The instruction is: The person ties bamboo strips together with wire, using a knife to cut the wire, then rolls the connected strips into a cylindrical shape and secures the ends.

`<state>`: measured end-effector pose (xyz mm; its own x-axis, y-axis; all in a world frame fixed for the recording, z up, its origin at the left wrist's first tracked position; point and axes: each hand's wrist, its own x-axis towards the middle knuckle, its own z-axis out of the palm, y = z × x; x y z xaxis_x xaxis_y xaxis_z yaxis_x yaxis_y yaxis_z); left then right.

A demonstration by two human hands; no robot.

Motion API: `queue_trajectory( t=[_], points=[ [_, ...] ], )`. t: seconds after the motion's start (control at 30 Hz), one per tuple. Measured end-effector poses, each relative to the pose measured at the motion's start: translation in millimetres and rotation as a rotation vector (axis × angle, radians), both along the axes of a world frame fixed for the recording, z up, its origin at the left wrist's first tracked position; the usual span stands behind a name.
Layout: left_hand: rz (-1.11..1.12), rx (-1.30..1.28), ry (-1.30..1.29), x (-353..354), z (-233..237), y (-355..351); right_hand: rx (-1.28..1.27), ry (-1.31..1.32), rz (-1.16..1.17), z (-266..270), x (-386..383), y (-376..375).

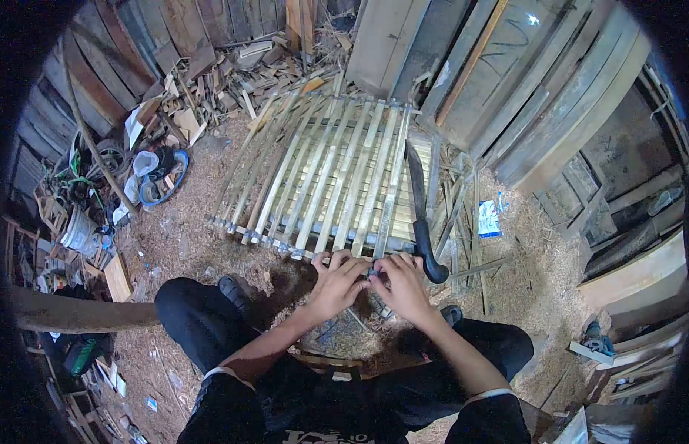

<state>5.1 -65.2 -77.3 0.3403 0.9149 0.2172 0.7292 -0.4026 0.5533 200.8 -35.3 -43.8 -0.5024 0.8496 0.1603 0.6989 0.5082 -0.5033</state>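
At the fingertips of left hand [335, 283] and right hand [400, 281], grips unclear, the slatted panel [319, 189].

Single head cam, worn on wearer's head; faces fwd & steeply dwn. Mount pos. is above lap: sleeves and knees fill btm of FOV, nearest lens. L hand [333, 285] & R hand [400, 285] sit just below ctr, at close range. Slatted frame [326, 177] lies beyond hands, upper ctr, mid range. Top edge reaches plank wall [189, 22] & leaning boards [463, 66], farthest out. Wide-angle lens: straight lines bow twd edges; dark, rounded border crops L/R sides & corners.
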Motion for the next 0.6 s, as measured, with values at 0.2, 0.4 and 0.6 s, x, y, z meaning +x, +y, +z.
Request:
queue_trajectory(
  t=[0.2, 0.4, 0.6],
  points=[
    [-0.003, -0.013, 0.023, -0.5, -0.8, 1.0, 0.023, 0.059, -0.01, -6.5, 0.4, -0.5],
    [-0.047, -0.056, -0.045, -0.4, -1.2, 4.0, 0.014, 0.111, -0.033, -8.2, -0.7, -1.0],
    [-0.099, -0.063, 0.031, 0.0, 1.6, 5.7, 0.18, -0.08, -0.167, 14.8, 1.1, 10.5]
  ],
)
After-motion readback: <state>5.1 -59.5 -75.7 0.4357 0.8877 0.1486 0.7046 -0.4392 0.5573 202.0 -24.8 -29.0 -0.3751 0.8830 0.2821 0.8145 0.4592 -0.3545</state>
